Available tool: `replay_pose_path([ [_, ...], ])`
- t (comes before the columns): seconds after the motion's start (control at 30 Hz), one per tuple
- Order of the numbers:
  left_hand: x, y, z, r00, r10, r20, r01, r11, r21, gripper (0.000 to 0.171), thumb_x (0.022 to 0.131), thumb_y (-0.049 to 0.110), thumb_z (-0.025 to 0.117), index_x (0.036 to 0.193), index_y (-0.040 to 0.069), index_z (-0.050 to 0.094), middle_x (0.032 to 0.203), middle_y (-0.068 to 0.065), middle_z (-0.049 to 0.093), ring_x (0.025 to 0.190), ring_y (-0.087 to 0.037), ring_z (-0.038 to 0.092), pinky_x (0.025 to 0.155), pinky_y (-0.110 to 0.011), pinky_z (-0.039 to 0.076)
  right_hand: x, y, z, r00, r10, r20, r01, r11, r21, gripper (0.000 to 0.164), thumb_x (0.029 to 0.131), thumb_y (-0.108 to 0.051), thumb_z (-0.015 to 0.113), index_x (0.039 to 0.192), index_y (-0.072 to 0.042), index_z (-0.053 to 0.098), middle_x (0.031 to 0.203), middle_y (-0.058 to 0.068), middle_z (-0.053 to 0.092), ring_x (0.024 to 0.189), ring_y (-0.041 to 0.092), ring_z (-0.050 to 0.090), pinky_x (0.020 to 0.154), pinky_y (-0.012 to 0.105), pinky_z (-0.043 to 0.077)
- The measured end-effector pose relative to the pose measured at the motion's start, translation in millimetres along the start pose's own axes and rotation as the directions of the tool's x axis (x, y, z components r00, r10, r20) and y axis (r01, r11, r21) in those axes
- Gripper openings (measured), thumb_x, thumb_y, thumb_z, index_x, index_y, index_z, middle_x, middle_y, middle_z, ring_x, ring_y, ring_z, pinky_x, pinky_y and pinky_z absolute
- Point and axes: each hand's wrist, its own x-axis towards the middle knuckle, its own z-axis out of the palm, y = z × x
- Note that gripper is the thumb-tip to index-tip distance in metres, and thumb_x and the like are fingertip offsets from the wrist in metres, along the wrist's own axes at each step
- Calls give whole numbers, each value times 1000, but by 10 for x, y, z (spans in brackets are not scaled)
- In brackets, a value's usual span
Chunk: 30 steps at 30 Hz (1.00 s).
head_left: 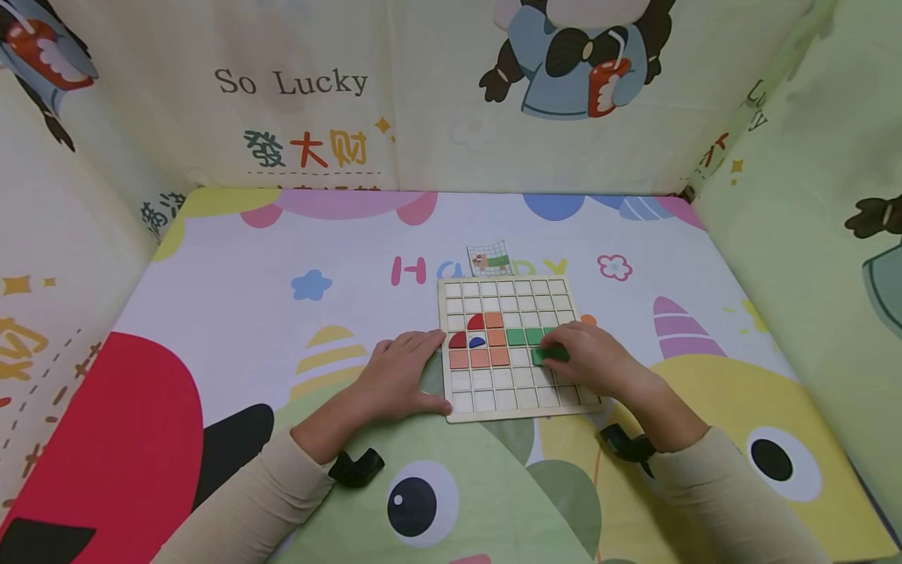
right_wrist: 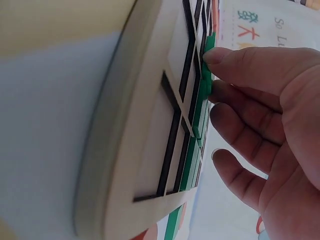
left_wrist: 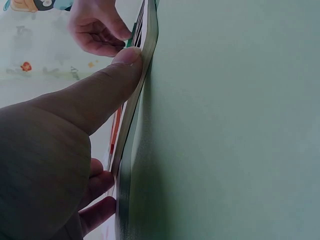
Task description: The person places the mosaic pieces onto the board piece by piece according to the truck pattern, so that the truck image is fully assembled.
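A wooden grid board (head_left: 524, 413) lies on the table mat. My left hand (head_left: 398, 376) rests against its left side, fingers spread along the edge; in the left wrist view the thumb (left_wrist: 117, 75) presses the rim. Over the right part of the grid, my right hand (head_left: 592, 356) pinches a green tile (head_left: 548, 355) between thumb and fingers. In the right wrist view this green tile (right_wrist: 205, 82) is at the thumb tip. Other green tiles (head_left: 516, 337) sit in the row behind. Orange tiles (head_left: 480, 358), red curved pieces (head_left: 458, 340) and a blue half-round piece (head_left: 477, 342) fill cells further left.
Just behind the board lies a small pattern card (head_left: 490, 258) with a coloured grid picture. An orange piece (head_left: 588, 319) shows past the board's right edge. Printed cloth walls (head_left: 437, 94) enclose the back and sides of the patterned table mat (head_left: 232, 258).
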Motion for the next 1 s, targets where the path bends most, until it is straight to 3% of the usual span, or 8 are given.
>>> replay_pose_path([
  [1.0, -1, 12, -13, 1000, 3, 0, -3, 1000, -3, 107, 74, 59, 81, 156, 10, 34, 155, -6, 41, 140, -27, 35, 104, -55, 31, 33, -26, 16, 1000, 22, 5, -22, 1000, -8, 17, 86, -13, 79, 100, -6, 73, 100, 7, 70, 99, 29, 64, 87, 48, 51],
])
